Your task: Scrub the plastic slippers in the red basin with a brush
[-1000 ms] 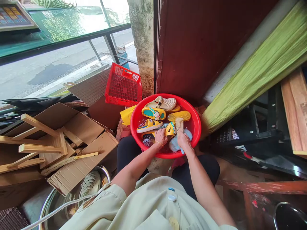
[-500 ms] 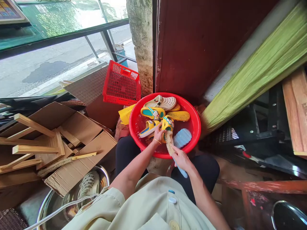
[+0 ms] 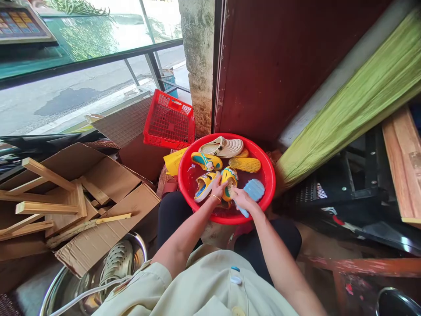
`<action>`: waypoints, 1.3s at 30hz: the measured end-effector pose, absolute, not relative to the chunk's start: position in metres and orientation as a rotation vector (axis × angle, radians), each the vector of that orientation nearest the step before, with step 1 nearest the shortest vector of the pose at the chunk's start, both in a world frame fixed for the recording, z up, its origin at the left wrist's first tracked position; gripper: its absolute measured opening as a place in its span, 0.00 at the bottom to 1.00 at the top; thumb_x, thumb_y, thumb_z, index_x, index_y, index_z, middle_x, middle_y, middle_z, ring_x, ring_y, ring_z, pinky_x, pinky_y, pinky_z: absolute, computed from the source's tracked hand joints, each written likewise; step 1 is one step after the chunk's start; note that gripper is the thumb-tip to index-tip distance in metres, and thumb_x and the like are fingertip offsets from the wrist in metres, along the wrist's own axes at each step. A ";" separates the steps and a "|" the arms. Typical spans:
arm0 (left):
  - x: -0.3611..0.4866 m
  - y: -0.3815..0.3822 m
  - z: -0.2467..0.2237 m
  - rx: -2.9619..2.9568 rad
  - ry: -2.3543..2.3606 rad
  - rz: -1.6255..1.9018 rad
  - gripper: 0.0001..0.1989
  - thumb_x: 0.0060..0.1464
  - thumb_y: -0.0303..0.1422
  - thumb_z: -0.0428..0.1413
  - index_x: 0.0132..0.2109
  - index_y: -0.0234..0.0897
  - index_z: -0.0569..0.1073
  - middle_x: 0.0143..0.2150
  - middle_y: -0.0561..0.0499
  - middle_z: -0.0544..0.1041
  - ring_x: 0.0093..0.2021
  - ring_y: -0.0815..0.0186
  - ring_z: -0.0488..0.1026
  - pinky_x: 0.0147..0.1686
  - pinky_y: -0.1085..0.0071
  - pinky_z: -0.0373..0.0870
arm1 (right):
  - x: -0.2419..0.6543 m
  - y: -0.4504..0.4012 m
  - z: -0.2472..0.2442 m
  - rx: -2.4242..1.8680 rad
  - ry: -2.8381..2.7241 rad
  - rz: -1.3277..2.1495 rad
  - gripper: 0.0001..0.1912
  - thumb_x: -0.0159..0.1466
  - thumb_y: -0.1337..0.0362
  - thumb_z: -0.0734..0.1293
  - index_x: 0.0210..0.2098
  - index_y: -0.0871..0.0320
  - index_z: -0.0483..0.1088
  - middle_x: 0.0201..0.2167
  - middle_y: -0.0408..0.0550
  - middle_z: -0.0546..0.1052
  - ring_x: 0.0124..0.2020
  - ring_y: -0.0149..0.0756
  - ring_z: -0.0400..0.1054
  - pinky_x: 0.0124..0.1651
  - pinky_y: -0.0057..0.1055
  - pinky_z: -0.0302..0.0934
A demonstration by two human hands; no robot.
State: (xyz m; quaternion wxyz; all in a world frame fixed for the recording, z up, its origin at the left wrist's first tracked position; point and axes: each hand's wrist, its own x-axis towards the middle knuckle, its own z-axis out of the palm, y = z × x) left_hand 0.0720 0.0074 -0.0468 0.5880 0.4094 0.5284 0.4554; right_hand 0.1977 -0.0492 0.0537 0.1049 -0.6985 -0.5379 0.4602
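The left hand (image 3: 219,189) and the right hand (image 3: 243,199) are held close together over a round red plastic basin (image 3: 272,175) of water. A yellow slipper (image 3: 229,182) is gripped by the left hand, and a gold bangle (image 3: 215,198) is worn on that wrist. A scrub brush (image 3: 242,212) is clamped in the right hand. Its blue handle is seen poking out below the hand, and its pale bristles (image 3: 230,191) are pressed on the yellow slipper. The yellow slipper is held up in the middle of the basin, with its toe end pointing away from the person. Just beside it, a second yellow slipper (image 3: 205,186) is lying in the water. A pale blue ridged piece (image 3: 254,190) is lying near the right hand, but what it is cannot be told. Farther back in the basin, a cream clog (image 3: 222,147), a yellow and green slipper (image 3: 206,161) and a yellow slipper sole (image 3: 245,164) can be seen. Behind the basin, a red plastic crate (image 3: 169,120) is tipped against a stone post (image 3: 197,66). Flat brown cardboard (image 3: 98,224) and wooden sticks (image 3: 46,206) are piled on the left, and a steel tub (image 3: 70,285) with a pale clog (image 3: 116,263) in it is placed below them.
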 end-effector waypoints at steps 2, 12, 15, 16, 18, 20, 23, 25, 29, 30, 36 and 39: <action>0.074 0.009 -0.050 0.877 1.222 1.056 0.37 0.62 0.39 0.61 0.74 0.38 0.62 0.65 0.41 0.76 0.61 0.52 0.77 0.60 0.52 0.77 | 0.200 -0.059 0.054 -2.042 -1.622 1.401 0.25 0.69 0.66 0.61 0.64 0.58 0.72 0.27 0.44 0.80 0.18 0.31 0.68 0.25 0.24 0.61; 0.067 0.018 -0.050 0.936 1.367 1.125 0.30 0.64 0.34 0.58 0.71 0.35 0.66 0.70 0.42 0.71 0.67 0.54 0.72 0.64 0.58 0.73 | 0.234 -0.108 0.084 -1.793 -1.565 1.641 0.23 0.63 0.65 0.66 0.56 0.54 0.79 0.24 0.41 0.78 0.17 0.27 0.63 0.22 0.23 0.58; 0.059 0.021 -0.043 1.083 1.510 1.100 0.26 0.65 0.32 0.55 0.68 0.34 0.68 0.68 0.41 0.73 0.68 0.54 0.70 0.67 0.57 0.68 | 0.265 -0.108 0.090 -1.746 -1.355 1.565 0.33 0.63 0.61 0.66 0.67 0.56 0.70 0.24 0.42 0.78 0.16 0.29 0.65 0.19 0.23 0.57; 0.056 0.020 -0.039 1.164 1.559 1.071 0.25 0.65 0.31 0.54 0.68 0.33 0.69 0.67 0.40 0.74 0.68 0.54 0.70 0.68 0.57 0.67 | 0.274 -0.105 0.089 -1.751 -1.270 1.501 0.36 0.63 0.60 0.66 0.70 0.57 0.66 0.24 0.42 0.78 0.16 0.30 0.66 0.18 0.24 0.57; 0.054 0.015 -0.030 1.386 1.653 1.038 0.25 0.65 0.29 0.52 0.67 0.31 0.69 0.68 0.38 0.72 0.70 0.53 0.67 0.71 0.56 0.62 | 0.288 -0.096 0.082 -1.755 -1.095 1.351 0.40 0.62 0.58 0.66 0.73 0.58 0.61 0.27 0.44 0.79 0.16 0.32 0.68 0.18 0.25 0.58; 0.060 0.003 -0.018 1.686 1.654 1.041 0.26 0.64 0.27 0.51 0.68 0.31 0.68 0.72 0.37 0.66 0.73 0.52 0.61 0.75 0.55 0.55 | 0.295 -0.088 0.067 -1.740 -0.941 1.236 0.44 0.61 0.55 0.68 0.74 0.58 0.57 0.32 0.46 0.81 0.19 0.33 0.70 0.18 0.26 0.61; 0.087 -0.018 -0.004 2.124 1.312 0.887 0.26 0.65 0.28 0.50 0.69 0.37 0.67 0.73 0.40 0.64 0.74 0.55 0.60 0.75 0.56 0.55 | 0.297 -0.080 0.042 -1.684 -0.818 1.188 0.50 0.57 0.50 0.72 0.75 0.58 0.55 0.37 0.49 0.82 0.22 0.34 0.72 0.22 0.28 0.66; 0.113 -0.030 -0.002 2.246 1.054 0.562 0.29 0.65 0.29 0.51 0.71 0.39 0.64 0.72 0.40 0.67 0.70 0.55 0.67 0.70 0.57 0.63 | 0.296 -0.079 0.028 -1.635 -0.803 1.178 0.55 0.54 0.47 0.75 0.75 0.56 0.54 0.38 0.48 0.82 0.23 0.34 0.72 0.26 0.31 0.70; 0.151 -0.039 -0.010 2.187 1.263 0.131 0.49 0.53 0.41 0.67 0.75 0.37 0.55 0.77 0.29 0.52 0.74 0.36 0.57 0.67 0.40 0.62 | 0.293 -0.080 0.012 -1.601 -0.807 1.111 0.59 0.51 0.43 0.76 0.75 0.57 0.53 0.40 0.50 0.82 0.26 0.35 0.73 0.32 0.36 0.74; 0.155 -0.039 -0.013 2.157 1.317 0.082 0.53 0.50 0.42 0.68 0.76 0.37 0.52 0.78 0.27 0.49 0.74 0.33 0.56 0.66 0.38 0.63 | 0.292 -0.080 0.010 -1.605 -0.817 1.092 0.59 0.52 0.43 0.76 0.74 0.58 0.53 0.41 0.52 0.82 0.27 0.36 0.74 0.34 0.37 0.75; 0.151 -0.021 -0.010 1.986 1.368 0.141 0.45 0.54 0.38 0.64 0.75 0.38 0.57 0.72 0.30 0.62 0.67 0.40 0.68 0.63 0.50 0.68 | 0.286 -0.081 0.002 -1.640 -0.904 1.007 0.53 0.56 0.46 0.71 0.74 0.62 0.54 0.46 0.57 0.81 0.33 0.38 0.77 0.39 0.37 0.77; 0.138 -0.008 0.001 1.762 1.303 0.289 0.40 0.54 0.39 0.65 0.72 0.38 0.65 0.64 0.36 0.73 0.63 0.45 0.72 0.63 0.55 0.68 | 0.282 -0.082 0.000 -1.649 -0.923 0.938 0.51 0.57 0.45 0.69 0.74 0.59 0.54 0.47 0.56 0.81 0.31 0.36 0.77 0.35 0.34 0.76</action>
